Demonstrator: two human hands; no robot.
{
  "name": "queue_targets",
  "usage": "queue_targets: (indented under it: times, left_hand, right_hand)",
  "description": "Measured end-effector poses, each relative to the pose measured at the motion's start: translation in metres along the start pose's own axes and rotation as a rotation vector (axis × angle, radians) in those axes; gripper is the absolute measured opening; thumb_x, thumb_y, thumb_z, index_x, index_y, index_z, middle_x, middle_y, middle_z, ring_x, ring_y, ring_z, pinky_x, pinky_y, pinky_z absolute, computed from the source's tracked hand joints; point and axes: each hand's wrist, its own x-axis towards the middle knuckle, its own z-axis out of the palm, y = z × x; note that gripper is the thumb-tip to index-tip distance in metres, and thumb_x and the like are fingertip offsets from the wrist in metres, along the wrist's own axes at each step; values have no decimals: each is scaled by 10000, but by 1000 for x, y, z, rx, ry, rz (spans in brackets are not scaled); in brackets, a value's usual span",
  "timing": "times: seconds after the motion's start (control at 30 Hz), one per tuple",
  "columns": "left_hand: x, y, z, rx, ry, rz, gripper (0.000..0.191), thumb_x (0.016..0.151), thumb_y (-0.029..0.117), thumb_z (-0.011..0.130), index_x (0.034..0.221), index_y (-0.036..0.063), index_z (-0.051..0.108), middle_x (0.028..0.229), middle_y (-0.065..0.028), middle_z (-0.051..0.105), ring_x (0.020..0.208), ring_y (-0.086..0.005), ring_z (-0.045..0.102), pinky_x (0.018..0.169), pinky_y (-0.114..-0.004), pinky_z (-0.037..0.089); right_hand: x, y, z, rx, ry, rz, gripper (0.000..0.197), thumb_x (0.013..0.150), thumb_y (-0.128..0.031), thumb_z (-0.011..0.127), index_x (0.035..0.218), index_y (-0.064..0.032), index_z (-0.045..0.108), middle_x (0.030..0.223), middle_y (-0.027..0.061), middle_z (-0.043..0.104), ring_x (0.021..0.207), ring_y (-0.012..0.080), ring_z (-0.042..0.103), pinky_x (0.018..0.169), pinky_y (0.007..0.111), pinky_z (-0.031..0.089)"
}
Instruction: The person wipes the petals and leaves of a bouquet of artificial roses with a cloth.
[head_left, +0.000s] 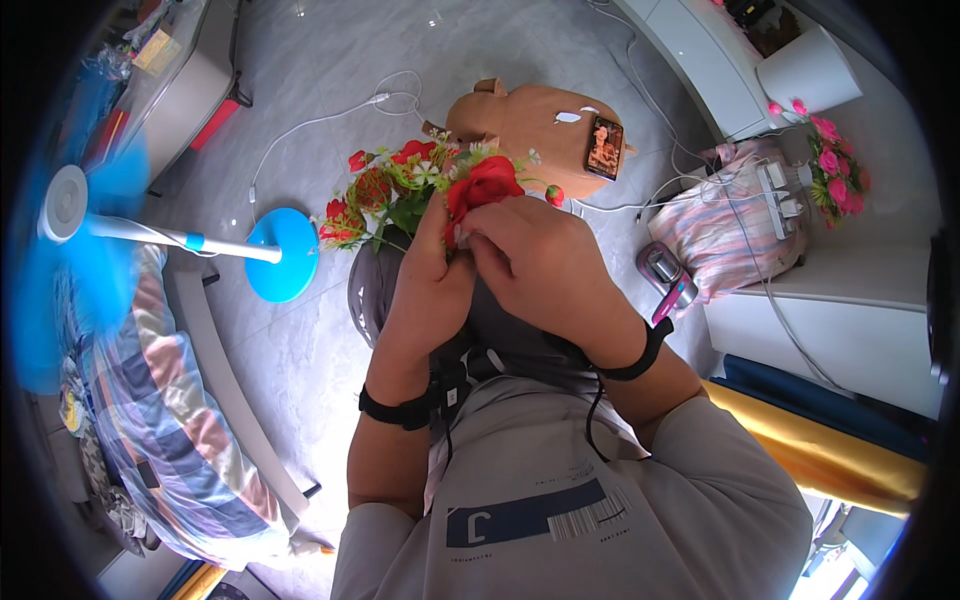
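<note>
A bouquet of artificial red flowers (397, 184) with green leaves and small white blossoms is in front of my knees. My left hand (435, 289) holds the bouquet from the left, its thumb up along the large red bloom (484, 184). The fingertips of my right hand (544, 259) pinch the lower petals of that same bloom. Both hands meet there, and they hide the stems beneath. A single red bud (554, 196) sticks out to the right of the bloom. Dark straps circle both of my wrists.
A brown plush cushion (536, 112) lies ahead, with a lit phone (604, 148) on it. To the left stands a blue fan (282, 255), blades spinning. A power strip (780, 199), cables, a handheld appliance (667, 277) and pink flowers (832, 161) are at right.
</note>
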Motion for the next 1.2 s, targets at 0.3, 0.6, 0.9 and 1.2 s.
queue_targets:
  times: [0.3, 0.6, 0.9, 1.2]
  left_hand:
    - [4, 14, 7, 57, 9, 13, 569, 954, -75, 539, 1503, 12, 417, 1314, -150, 636, 1183, -210, 630, 986, -332, 508]
    - [4, 11, 9, 28, 9, 47, 541, 945, -95, 532, 1466, 25, 445, 1266, -153, 644, 1166, -239, 641, 969, -345, 514]
    - [0, -16, 12, 532, -39, 251, 608, 927, 154, 655, 1465, -2, 417, 1453, -275, 443, 1282, -457, 511, 979, -467, 513]
    - [0, 6, 2, 87, 76, 30, 526, 952, 8, 592, 1459, 14, 450, 1289, -124, 634, 1163, -212, 621, 993, -328, 487]
  right_hand:
    - [4, -3, 9, -104, 77, 106, 133, 918, -132, 677, 965, -61, 575, 663, 128, 644, 540, 322, 656, 487, 424, 520]
    - [2, -3, 18, 105, 244, 258, 133, 941, -120, 671, 1019, -78, 571, 639, 134, 647, 533, 327, 663, 475, 439, 514]
    - [-2, -15, 14, -168, 167, -15, 243, 850, -103, 699, 1072, -55, 615, 740, 87, 646, 637, 252, 673, 515, 368, 503]
    - [-10, -9, 11, 53, 168, -47, 286, 862, -23, 716, 1128, -63, 617, 801, 108, 687, 666, 287, 689, 551, 384, 530]
